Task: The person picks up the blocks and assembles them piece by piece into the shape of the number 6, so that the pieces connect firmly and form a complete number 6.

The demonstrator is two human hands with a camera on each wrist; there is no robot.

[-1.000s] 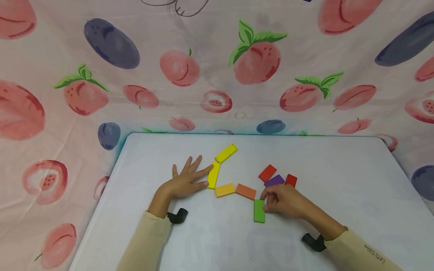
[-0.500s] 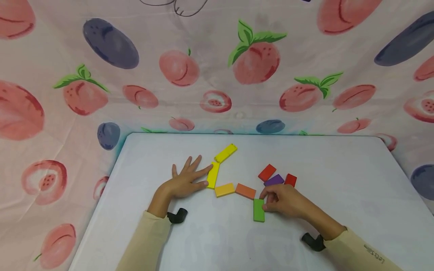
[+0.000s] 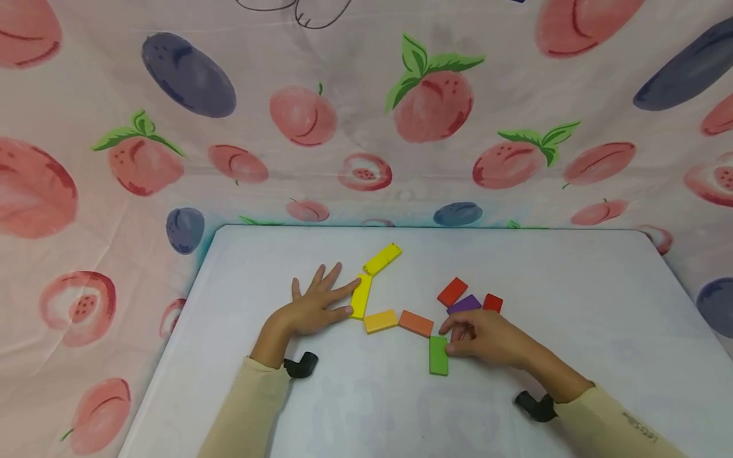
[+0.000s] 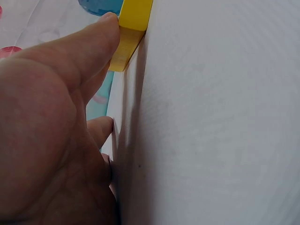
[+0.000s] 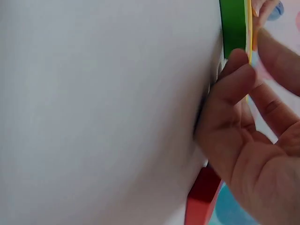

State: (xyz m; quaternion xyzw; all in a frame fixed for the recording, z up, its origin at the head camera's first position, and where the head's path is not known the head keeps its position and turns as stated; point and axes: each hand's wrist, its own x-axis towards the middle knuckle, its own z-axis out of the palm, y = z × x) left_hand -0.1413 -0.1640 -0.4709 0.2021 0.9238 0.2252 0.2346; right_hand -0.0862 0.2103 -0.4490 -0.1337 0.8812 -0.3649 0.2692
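A bent chain of flat rectangular blocks lies on the white table in the head view. My left hand (image 3: 314, 308) is spread, index fingertip and thumb at the middle yellow block (image 3: 361, 296); in the left wrist view a fingertip meets the yellow block's side (image 4: 132, 23). Following it are an amber block (image 3: 380, 321), an orange block (image 3: 416, 323) and a green block (image 3: 438, 355). My right hand (image 3: 487, 338) hovers by the green block's right side, fingers loosely bent. From the right wrist, fingertips sit close to the green block's end (image 5: 234, 28); contact is unclear.
Another yellow block (image 3: 383, 259) tops the chain. Beyond my right hand lie a red block (image 3: 452, 292), a purple block (image 3: 464, 305) and a second red block (image 3: 492, 303), partly hidden. Fruit-patterned cloth (image 3: 424, 191) rises behind the table's back edge.
My right hand and forearm have shifted slightly right, the thumb drawing back from the green block's edge. My left hand and the blocks stay where they were.
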